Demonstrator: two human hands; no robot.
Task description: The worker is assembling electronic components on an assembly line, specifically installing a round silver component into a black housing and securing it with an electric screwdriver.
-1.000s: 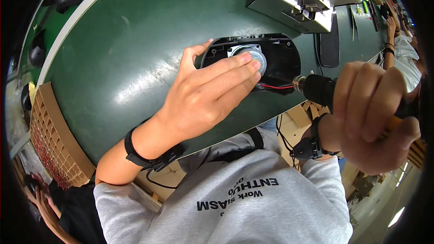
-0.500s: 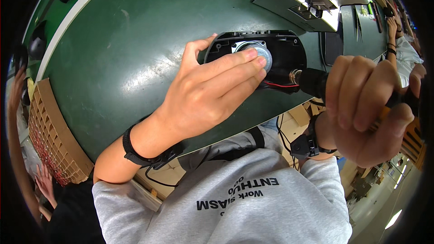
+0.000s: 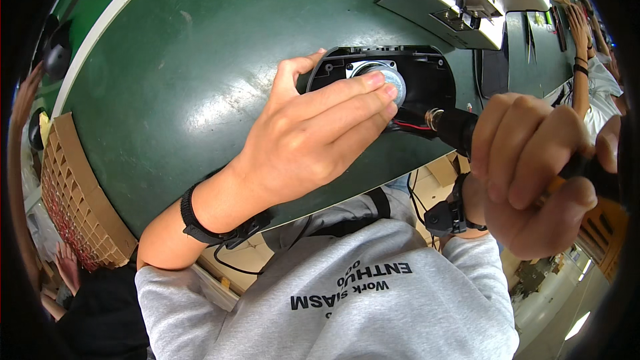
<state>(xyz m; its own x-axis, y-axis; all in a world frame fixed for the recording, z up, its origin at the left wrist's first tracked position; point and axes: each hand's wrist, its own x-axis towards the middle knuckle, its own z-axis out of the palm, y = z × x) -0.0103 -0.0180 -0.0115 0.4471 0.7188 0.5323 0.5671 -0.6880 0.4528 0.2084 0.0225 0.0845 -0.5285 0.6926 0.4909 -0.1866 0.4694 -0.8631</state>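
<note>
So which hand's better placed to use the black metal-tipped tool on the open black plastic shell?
Right, I'd say: the right hand grips the tool, metal tip near the shell. The left hand rests on the round silver metal speaker, so it seems better kept steadying that.

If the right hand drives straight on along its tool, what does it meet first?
The right hand, tool leading, would probably meet the black housing by the red wire; depth at the tip is unclear.
</note>
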